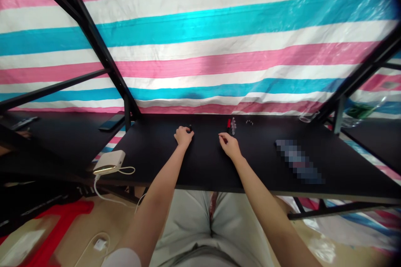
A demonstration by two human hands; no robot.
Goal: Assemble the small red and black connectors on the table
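My left hand [183, 136] rests near the middle of the black table [206, 167], its fingers closed round a small black object [191, 127] whose top sticks up. To the right, my right hand [229, 143] has its thumb and fingers pinched together; what they hold, if anything, is too small to make out. Just beyond that hand lies a red and black item [228, 124], beside a short row of small clear pieces [233, 126]. Several tiny light bits [249, 122] lie farther right.
A white box [109, 162] with a cable sits at the table's left edge. A pixelated flat item [299, 162] lies at the right. Black metal frame bars [100, 50] rise on both sides. A phone [112, 121] and another person's hand [25, 134] show at the left table.
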